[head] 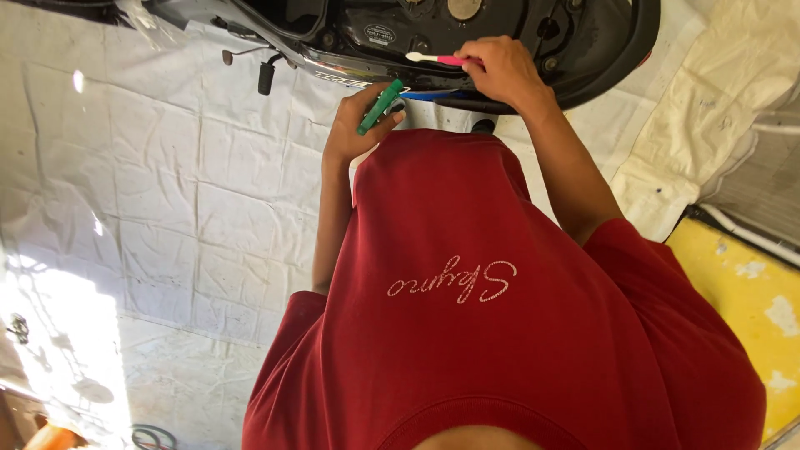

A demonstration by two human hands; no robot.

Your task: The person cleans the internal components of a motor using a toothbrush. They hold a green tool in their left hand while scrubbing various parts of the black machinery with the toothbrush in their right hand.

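Looking down from the head camera, we see our own dark red shirt (500, 333) filling the lower frame, with both arms reaching forward to a black motor scooter body (583, 33) parked on a creased white plastic sheet (167, 192).

Our right hand (500, 71) is closed around the pink handle of a slim pink-and-white toothbrush (435, 58), whose white head points left and lies against the black panel near the scooter's lower edge. Our left hand (354, 125) is curled around a green plastic-handled tool (381, 107), held slantwise just below the scooter's chrome and blue trim; what its tip looks like we cannot tell, since the hand hides it.

To brush well here, we judge that short strokes with the bristles flat to the panel would serve best, with the left hand kept steady and out of the brush's path.

A black foot peg (267, 77) hangs down at left, and a yellow painted surface (750, 308) shows at the right edge.
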